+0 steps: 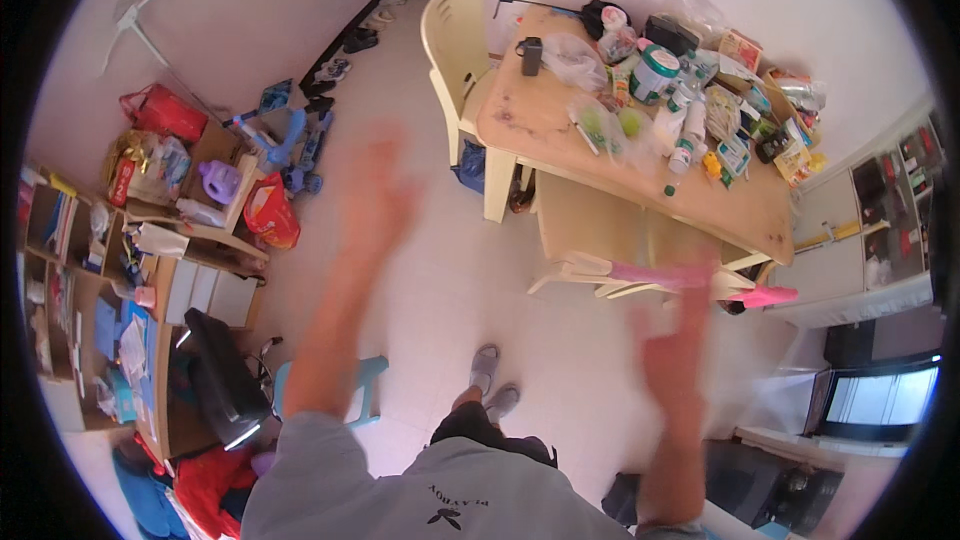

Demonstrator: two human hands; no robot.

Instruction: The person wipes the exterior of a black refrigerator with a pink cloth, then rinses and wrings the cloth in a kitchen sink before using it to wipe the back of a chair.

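Note:
My left hand [381, 195] is raised over the floor, left of the dining table, blurred by motion, with nothing visible in it. My right hand [671, 349] is blurred too; its thumb and a finger stand apart. In the picture, that finger overlaps the pink cloth [645, 274] on the back of a cream chair [585, 229]. Whether it touches the cloth cannot be told. Beyond the chair stands the wooden dining table [540, 131], crowded with a green-lidded tub [655, 75], plastic bottles [681, 154], plastic bags [574, 64] and a small black device [530, 56].
Another cream chair [457, 52] stands at the table's left end. A blue-green stool [371, 386] lies beneath my left forearm. A black office chair [225, 375] faces a cluttered desk at left. A red bag [271, 210] and a blue scooter [277, 139] rest near the shelves; shoes [330, 71] line the wall.

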